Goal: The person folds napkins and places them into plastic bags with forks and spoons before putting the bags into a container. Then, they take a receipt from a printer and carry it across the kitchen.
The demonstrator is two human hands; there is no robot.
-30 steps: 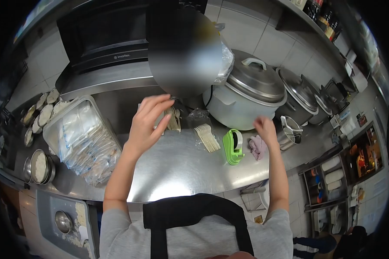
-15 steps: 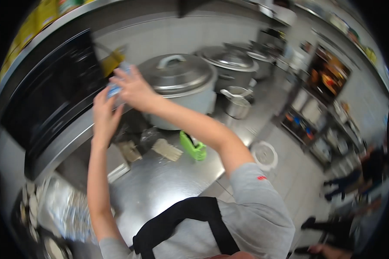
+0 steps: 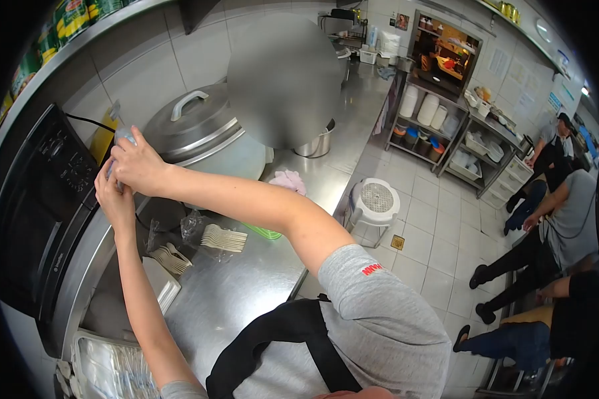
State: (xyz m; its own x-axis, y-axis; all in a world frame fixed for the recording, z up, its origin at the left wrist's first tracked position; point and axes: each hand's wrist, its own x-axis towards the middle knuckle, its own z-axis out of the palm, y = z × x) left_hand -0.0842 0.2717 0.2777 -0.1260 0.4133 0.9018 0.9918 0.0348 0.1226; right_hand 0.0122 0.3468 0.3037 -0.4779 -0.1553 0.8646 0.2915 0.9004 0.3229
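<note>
Nearest me: apron strap and grey sleeve, then the steel tabletop (image 3: 246,292). At its near left edge sits a clear tub of sachets (image 3: 113,372), lid off. Nothing of mine is on it now.

Mid tabletop: two loose heaps of pale plastic spoons (image 3: 223,238), one by a white tray (image 3: 158,282), one further right beside a crumpled clear wrapper (image 3: 192,225). Green tape dispenser (image 3: 263,231) mostly hidden under my right forearm. Pink cloth (image 3: 287,181) beyond it. All of this lies untouched, so the sorting or packing side of the job looks unstarted or paused, as far as I can judge.

Further: both arms raised toward the wall, between the black oven (image 3: 40,193) on the left and the big rice cooker (image 3: 199,136) with its steel lid on. My left hand (image 3: 115,196) is below, fingers curled upward. My right hand (image 3: 136,166) is above, crossing over it, fingers closed. Between them a small clear plastic packet (image 3: 122,138), bluish-white, pinched at the top by the right grip and steadied from beneath by the left. Whether it is being torn, peeled or just held, I cannot tell; no contents visible outside it.

Judgement: packet is up in hand and not yet open or emptied; everything on the tabletop remains to be dealt with.

Far: tiled floor, white stool (image 3: 374,201), shelving with stacked bowls (image 3: 426,110), other people (image 3: 552,226) at right, apart from my work.
</note>
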